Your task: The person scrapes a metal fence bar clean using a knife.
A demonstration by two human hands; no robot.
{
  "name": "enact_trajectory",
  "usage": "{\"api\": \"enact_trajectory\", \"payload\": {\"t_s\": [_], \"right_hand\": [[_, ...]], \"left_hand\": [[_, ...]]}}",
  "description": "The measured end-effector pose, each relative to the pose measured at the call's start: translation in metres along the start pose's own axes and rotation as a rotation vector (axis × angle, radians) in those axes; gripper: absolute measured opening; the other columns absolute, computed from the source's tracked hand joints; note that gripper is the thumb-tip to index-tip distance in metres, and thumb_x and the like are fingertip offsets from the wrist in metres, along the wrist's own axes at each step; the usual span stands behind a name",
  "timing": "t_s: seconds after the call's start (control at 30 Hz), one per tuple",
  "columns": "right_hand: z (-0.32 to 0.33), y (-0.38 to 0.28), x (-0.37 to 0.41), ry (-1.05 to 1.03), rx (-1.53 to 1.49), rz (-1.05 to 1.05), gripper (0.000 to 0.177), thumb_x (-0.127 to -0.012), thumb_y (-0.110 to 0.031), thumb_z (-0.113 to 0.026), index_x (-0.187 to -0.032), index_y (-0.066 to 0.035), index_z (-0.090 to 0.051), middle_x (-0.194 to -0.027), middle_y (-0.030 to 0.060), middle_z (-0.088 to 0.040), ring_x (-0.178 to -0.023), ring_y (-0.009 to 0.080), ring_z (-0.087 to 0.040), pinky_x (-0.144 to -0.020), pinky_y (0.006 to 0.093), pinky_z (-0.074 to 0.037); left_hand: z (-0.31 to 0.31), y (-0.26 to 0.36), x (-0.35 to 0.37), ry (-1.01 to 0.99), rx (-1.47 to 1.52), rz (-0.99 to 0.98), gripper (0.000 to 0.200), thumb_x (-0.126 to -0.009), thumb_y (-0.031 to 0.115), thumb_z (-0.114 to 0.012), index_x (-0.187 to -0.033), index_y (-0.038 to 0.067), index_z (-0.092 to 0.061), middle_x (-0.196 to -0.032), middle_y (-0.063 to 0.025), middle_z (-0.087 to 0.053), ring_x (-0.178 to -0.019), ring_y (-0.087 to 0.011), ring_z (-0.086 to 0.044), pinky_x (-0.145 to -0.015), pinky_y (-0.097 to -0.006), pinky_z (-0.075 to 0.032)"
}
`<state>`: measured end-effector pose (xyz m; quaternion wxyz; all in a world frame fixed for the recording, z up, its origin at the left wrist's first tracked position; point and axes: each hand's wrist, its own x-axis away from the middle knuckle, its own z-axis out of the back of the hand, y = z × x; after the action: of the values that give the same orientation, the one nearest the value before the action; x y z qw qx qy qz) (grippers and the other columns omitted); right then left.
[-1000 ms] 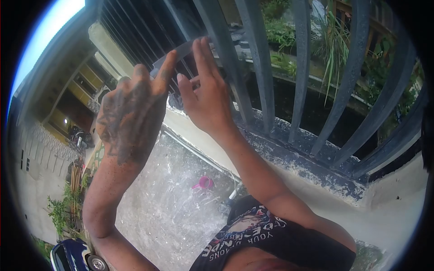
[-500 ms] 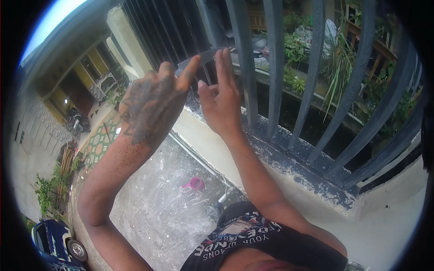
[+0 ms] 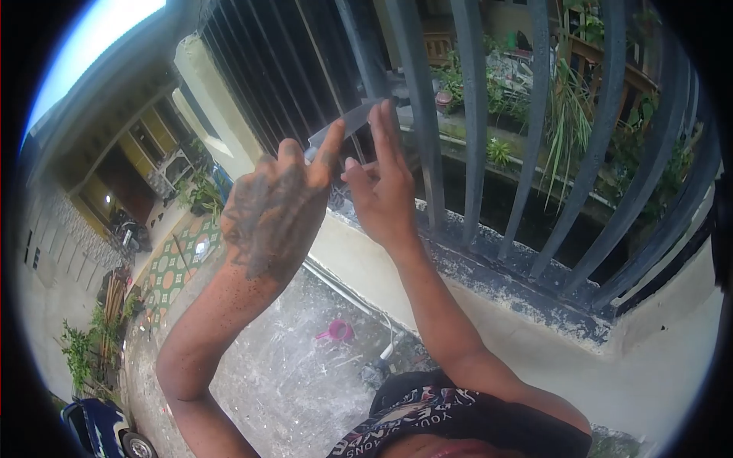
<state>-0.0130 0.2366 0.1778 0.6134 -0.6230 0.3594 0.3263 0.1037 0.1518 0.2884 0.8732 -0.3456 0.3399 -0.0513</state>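
A flat, pale grey, blade-shaped piece [image 3: 355, 120] slants upward in front of the metal bars; I cannot make out its exact kind. My left hand [image 3: 275, 206], dark-marked across its back, is curled at the piece's lower end. Its index finger stretches up over the near side of the piece. Close by on the right, my right hand [image 3: 382, 175] holds its fingers straight up, with the thumb apart. Those fingertips meet or overlap the upper end of the piece; whether they press on it is hard to see. Whatever lies inside the left fist is hidden.
A dark metal fence [image 3: 473, 130] on a low wall [image 3: 405, 267] runs along the right, with plants [image 3: 565, 114] behind it. On the concrete floor [image 3: 267, 374] lie a pink dipper [image 3: 338, 330] and a white pipe [image 3: 389, 347]. A dark blue car [image 3: 107, 431] is at lower left.
Both hands and the grey piece sit slightly lower and further right in the view, and the whole scene has shifted a little with the camera. The hands' poses look much the same.
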Motion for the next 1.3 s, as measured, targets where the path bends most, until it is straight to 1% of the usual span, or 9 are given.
{"api": "enact_trajectory", "payload": {"t_s": [0.07,0.13,0.3,0.47,0.5,0.77,1.07,1.2,1.3], "right_hand": [[0.001,0.000,0.000,0.002,-0.026,-0.009,0.075,-0.096,-0.012,-0.059,-0.162,-0.008,-0.024,-0.168,0.0206,-0.022,-0.142,0.0347,-0.048,-0.085,0.0326,-0.061],[0.007,-0.005,-0.009,-0.054,-0.204,-0.132,0.074,-0.096,-0.012,-0.059,-0.162,-0.007,-0.027,-0.167,0.0208,-0.024,-0.142,0.0342,-0.047,-0.085,0.0318,-0.061],[0.008,0.001,-0.001,-0.040,-0.269,-0.133,0.072,-0.096,-0.013,-0.059,-0.161,-0.006,-0.028,-0.167,0.0204,-0.026,-0.130,0.0314,-0.061,-0.080,0.0305,-0.061],[0.019,-0.007,-0.006,-0.118,-0.294,-0.219,0.073,-0.096,-0.011,-0.060,-0.161,-0.005,-0.028,-0.166,0.0222,-0.025,-0.140,0.0338,-0.050,-0.081,0.0291,-0.061],[0.016,-0.002,-0.003,-0.088,-0.279,-0.153,0.073,-0.096,-0.012,-0.060,-0.161,-0.004,-0.027,-0.167,0.0228,-0.024,-0.143,0.0348,-0.047,-0.081,0.0294,-0.061],[0.015,-0.001,-0.005,-0.082,-0.253,-0.121,0.073,-0.095,-0.010,-0.058,-0.160,-0.002,-0.027,-0.166,0.0243,-0.023,-0.146,0.0371,-0.041,-0.082,0.0304,-0.062],[0.012,0.002,-0.002,-0.094,-0.257,-0.114,0.076,-0.094,-0.010,-0.058,-0.161,-0.003,-0.024,-0.167,0.0244,-0.022,-0.147,0.0385,-0.039,-0.082,0.0308,-0.062],[0.015,-0.004,-0.009,-0.125,-0.289,-0.221,0.076,-0.094,-0.011,-0.058,-0.161,-0.002,-0.024,-0.167,0.0247,-0.022,-0.149,0.0385,-0.036,-0.083,0.0307,-0.062],[0.011,0.002,-0.002,-0.093,-0.237,-0.103,0.077,-0.094,-0.013,-0.058,-0.162,-0.002,-0.024,-0.166,0.0257,-0.022,-0.137,0.0372,-0.053,-0.079,0.0296,-0.061]], "left_hand": [[-0.003,0.005,0.005,-0.014,-0.017,0.002,0.054,-0.096,0.018,-0.065,-0.149,0.020,-0.054,-0.085,-0.0122,-0.067,-0.071,-0.0246,-0.076,-0.052,-0.0348,-0.063],[0.006,0.006,0.001,-0.053,-0.014,0.025,0.054,-0.095,0.016,-0.065,-0.148,0.022,-0.055,-0.083,-0.0115,-0.066,-0.070,-0.0240,-0.076,-0.052,-0.0347,-0.063],[0.009,0.015,0.001,-0.031,-0.116,0.013,0.055,-0.093,0.012,-0.066,-0.147,0.021,-0.056,-0.081,-0.0095,-0.066,-0.068,-0.0210,-0.075,-0.051,-0.0318,-0.062],[0.017,0.021,-0.004,-0.043,-0.045,0.064,0.055,-0.094,0.012,-0.066,-0.147,0.021,-0.056,-0.082,-0.0110,-0.068,-0.069,-0.0220,-0.076,-0.052,-0.0348,-0.062],[0.014,0.022,-0.001,-0.063,-0.089,0.062,0.054,-0.094,0.012,-0.065,-0.147,0.021,-0.055,-0.081,-0.0126,-0.070,-0.070,-0.0240,-0.076,-0.053,-0.0359,-0.063],[0.013,0.021,-0.001,-0.053,-0.006,0.099,0.053,-0.095,0.011,-0.065,-0.147,0.021,-0.055,-0.082,-0.0144,-0.071,-0.070,-0.0252,-0.077,-0.053,-0.0361,-0.062],[0.008,0.023,0.004,-0.026,-0.051,0.072,0.052,-0.094,0.012,-0.065,-0.145,0.020,-0.057,-0.080,-0.0099,-0.069,-0.068,-0.0223,-0.076,-0.052,-0.0344,-0.062],[0.016,0.024,-0.004,-0.024,-0.039,0.093,0.053,-0.094,0.013,-0.066,-0.145,0.021,-0.057,-0.080,-0.0103,-0.069,-0.069,-0.0230,-0.076,-0.052,-0.0350,-0.062],[0.015,0.023,0.002,-0.027,-0.036,0.083,0.054,-0.094,0.014,-0.067,-0.146,0.020,-0.056,-0.081,-0.0120,-0.070,-0.070,-0.0238,-0.077,-0.053,-0.0350,-0.063]]}}
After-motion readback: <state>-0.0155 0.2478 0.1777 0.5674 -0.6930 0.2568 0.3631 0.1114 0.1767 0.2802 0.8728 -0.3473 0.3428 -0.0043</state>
